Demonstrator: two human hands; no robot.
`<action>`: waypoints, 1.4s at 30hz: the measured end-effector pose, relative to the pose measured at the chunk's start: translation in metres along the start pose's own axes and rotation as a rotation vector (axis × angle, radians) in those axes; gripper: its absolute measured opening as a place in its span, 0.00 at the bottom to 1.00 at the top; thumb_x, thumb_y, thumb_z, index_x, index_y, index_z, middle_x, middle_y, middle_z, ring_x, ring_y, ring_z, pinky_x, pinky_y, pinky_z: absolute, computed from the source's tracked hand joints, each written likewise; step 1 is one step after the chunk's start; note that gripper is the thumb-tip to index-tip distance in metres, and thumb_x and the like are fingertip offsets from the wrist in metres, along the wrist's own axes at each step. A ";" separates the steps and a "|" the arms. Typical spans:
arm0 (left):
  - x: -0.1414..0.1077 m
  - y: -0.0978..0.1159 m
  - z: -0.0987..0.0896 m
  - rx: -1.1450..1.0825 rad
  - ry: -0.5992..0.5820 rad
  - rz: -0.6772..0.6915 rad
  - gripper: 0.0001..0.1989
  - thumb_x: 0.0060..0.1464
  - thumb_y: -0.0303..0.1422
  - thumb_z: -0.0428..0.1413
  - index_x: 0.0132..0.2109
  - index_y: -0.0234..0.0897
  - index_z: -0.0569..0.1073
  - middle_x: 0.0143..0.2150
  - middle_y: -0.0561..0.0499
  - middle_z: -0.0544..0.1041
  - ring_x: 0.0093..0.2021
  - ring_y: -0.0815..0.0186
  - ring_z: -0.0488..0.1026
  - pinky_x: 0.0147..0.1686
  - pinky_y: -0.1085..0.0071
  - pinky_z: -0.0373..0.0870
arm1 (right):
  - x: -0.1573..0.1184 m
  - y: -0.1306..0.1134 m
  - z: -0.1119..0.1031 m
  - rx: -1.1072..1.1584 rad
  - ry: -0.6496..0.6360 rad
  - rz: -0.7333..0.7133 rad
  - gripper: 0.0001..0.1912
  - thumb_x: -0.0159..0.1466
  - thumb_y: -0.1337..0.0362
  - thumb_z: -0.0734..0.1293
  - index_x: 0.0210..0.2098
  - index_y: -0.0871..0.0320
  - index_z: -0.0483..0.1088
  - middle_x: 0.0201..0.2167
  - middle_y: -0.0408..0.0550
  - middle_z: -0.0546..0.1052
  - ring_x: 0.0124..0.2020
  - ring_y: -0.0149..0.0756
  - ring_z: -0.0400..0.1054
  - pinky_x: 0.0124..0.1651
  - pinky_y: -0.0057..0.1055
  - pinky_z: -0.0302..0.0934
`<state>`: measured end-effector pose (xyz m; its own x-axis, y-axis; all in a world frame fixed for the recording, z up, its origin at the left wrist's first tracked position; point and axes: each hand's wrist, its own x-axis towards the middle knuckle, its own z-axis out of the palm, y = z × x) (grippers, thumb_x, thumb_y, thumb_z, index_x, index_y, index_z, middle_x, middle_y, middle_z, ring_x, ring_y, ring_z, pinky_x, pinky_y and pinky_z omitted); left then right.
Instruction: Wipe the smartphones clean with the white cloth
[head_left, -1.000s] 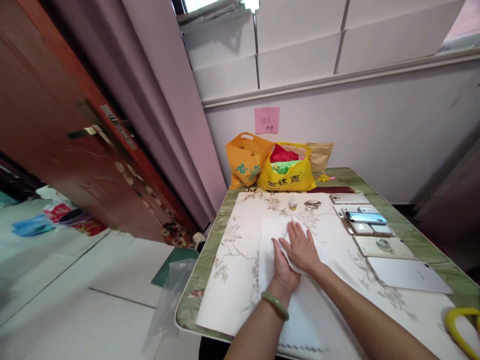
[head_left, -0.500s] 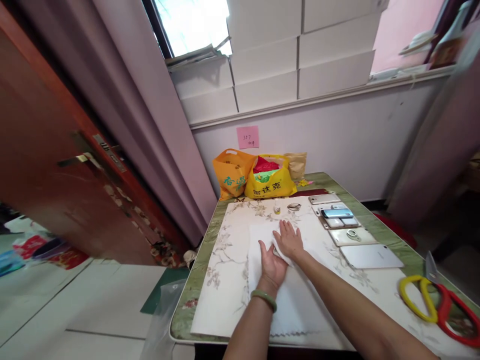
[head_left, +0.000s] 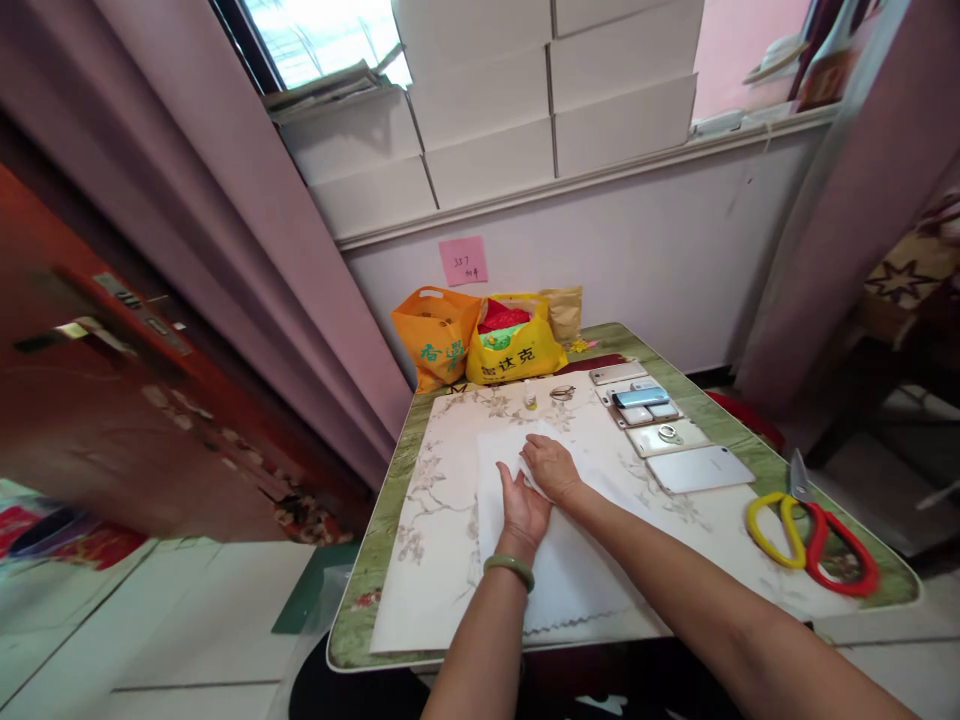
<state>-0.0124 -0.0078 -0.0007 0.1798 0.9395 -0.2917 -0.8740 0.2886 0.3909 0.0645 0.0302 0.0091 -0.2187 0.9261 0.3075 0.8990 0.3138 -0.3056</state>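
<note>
A thin white cloth (head_left: 570, 570) with a wavy lower edge lies spread on the table in front of me. My left hand (head_left: 527, 508) is palm up on it, open, with the thumb stretched away; its fingertips are hidden behind the right hand and a raised fold of cloth. My right hand (head_left: 551, 467) bends over the left fingers, its own fingers curled and closed on that fold. Whether anything small lies inside the fold I cannot tell. A green bangle (head_left: 510, 570) circles my left wrist.
Beyond the cloth are a small bottle (head_left: 530, 398) and glasses (head_left: 562, 393). Several phones (head_left: 701, 468) lie to the right, with red-and-yellow scissors (head_left: 806, 545) nearer. An orange bag (head_left: 435, 335) and a yellow bag (head_left: 517, 350) stand at the table's back.
My right hand's fingers, outstretched over the cloth before, are now curled onto the fold. The left hand stays palm up. The whole view has shifted to the right.
</note>
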 end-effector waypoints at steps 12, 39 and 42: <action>-0.002 0.005 0.003 -0.021 -0.023 -0.144 0.38 0.54 0.60 0.47 0.59 0.36 0.70 0.62 0.39 0.69 0.64 0.48 0.62 0.63 0.49 0.59 | -0.020 -0.001 0.021 -0.032 -0.071 0.158 0.36 0.70 0.51 0.50 0.68 0.71 0.48 0.69 0.61 0.50 0.71 0.48 0.39 0.69 0.50 0.30; 0.006 0.010 0.003 -0.032 -0.032 -0.080 0.31 0.58 0.54 0.48 0.56 0.34 0.72 0.57 0.37 0.74 0.58 0.53 0.70 0.53 0.56 0.69 | 0.042 0.044 0.021 0.024 -0.260 0.414 0.35 0.71 0.49 0.41 0.71 0.60 0.38 0.72 0.50 0.41 0.72 0.41 0.29 0.68 0.50 0.22; 0.006 0.008 0.001 -0.009 -0.008 -0.079 0.32 0.58 0.55 0.48 0.55 0.32 0.73 0.55 0.35 0.75 0.57 0.52 0.71 0.52 0.56 0.69 | 0.043 0.051 0.019 -0.005 -0.281 0.466 0.33 0.71 0.50 0.42 0.71 0.59 0.40 0.72 0.51 0.41 0.72 0.42 0.29 0.68 0.52 0.22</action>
<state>-0.0181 0.0000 0.0019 0.2522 0.9153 -0.3141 -0.8609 0.3605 0.3591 0.0939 0.0905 -0.0104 0.1107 0.9875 -0.1122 0.9266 -0.1433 -0.3477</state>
